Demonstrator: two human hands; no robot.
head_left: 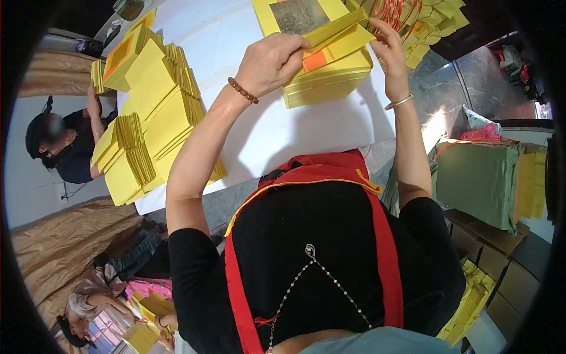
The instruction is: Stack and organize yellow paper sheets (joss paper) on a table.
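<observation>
Grey flooring [498, 79] is showing around a white table [221, 50], which is filling the upper middle of the view. One co-worker [73, 144] is reaching to yellow paper at the table's left edge, and another person [94, 295] is handling yellow paper at the lower left. On the right, a green wrapped bale [477, 183] is resting on cardboard boxes [492, 259]. Overlapping stacks of folded yellow paper [168, 112] are covering the table's left side, while red strings [401, 15] are lying in a tangle at its far right.

Straight ahead of the person, a thick yellow pile [327, 88] is sitting on the table, between the two hands. Some upper sheets [339, 41] are lying slantwise over its top, stretching from one hand to the other. The left hand [272, 62] is pinching their left end between thumb and bent fingers. The right hand [390, 52] is keeping its fingers parted and curved beside their right end; whether it is gripping them, I cannot tell. An orange patch [315, 61] is showing just right of the left fingers. A brown bead bracelet [243, 91] is circling the left wrist, and a thin bangle [399, 102] the right
</observation>
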